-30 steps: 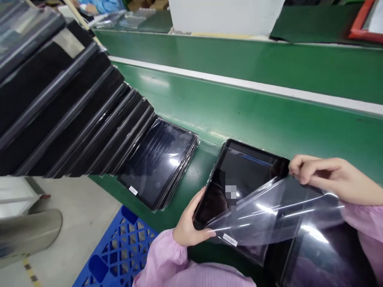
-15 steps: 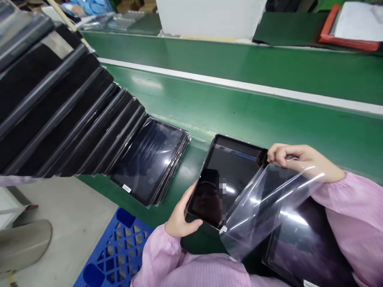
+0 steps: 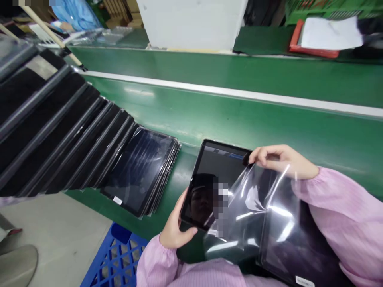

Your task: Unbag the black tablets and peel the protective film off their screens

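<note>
A black tablet lies face up in front of me, its glossy screen full of reflections. My left hand grips its left edge, thumb near the front corner and fingers partly hidden beneath. At the tablet's far right corner, my right hand pinches a clear plastic film. The film hangs creased across the tablet's right part and front corner. Beyond it, under my right forearm, lies another dark tablet with a white label.
Left of my hands, a stack of film-wrapped tablets adjoins a long slanting row of black slabs. Below the green bench is a blue plastic pallet. A white box and red tray stand behind; a blue-sleeved person is far left.
The view has shifted, so the bench items appear lower and further left. The film's loose lower part has swung left over the tablet's front corner and creased. Both hands keep their holds.
</note>
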The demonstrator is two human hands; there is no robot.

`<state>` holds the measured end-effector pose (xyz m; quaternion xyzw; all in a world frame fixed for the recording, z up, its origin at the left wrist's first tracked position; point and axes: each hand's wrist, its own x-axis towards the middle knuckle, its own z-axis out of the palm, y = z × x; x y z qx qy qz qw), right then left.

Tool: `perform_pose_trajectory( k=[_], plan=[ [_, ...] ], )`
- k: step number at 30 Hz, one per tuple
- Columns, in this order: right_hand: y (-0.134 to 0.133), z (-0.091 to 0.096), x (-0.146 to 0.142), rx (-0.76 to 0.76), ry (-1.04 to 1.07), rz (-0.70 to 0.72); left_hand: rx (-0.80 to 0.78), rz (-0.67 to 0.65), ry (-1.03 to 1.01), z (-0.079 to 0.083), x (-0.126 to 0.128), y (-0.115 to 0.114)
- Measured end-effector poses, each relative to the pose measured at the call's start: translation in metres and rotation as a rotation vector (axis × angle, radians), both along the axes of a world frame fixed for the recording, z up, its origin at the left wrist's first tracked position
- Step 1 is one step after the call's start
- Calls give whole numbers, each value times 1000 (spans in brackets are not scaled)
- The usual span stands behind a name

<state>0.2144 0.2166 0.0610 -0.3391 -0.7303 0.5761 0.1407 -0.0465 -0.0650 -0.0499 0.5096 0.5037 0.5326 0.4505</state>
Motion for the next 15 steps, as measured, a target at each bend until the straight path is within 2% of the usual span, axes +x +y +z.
perform_pose_trajectory(
  k=[4,7,11,13,15],
  plan=[
    [-17,19,-3,228,-51,75,-99,17,-64,1,3,-5],
    [-42,40,-5,368,-56,190,-170,114,-190,-3,7,-7],
    [-68,62,-14,327,10,361,-338,343,-169,-11,10,-10],
    [-65,67,-24,263,83,352,-404,402,-104,-18,6,-14],
    [-50,66,-38,148,132,250,-441,412,-60,-27,-2,-21]
  ],
)
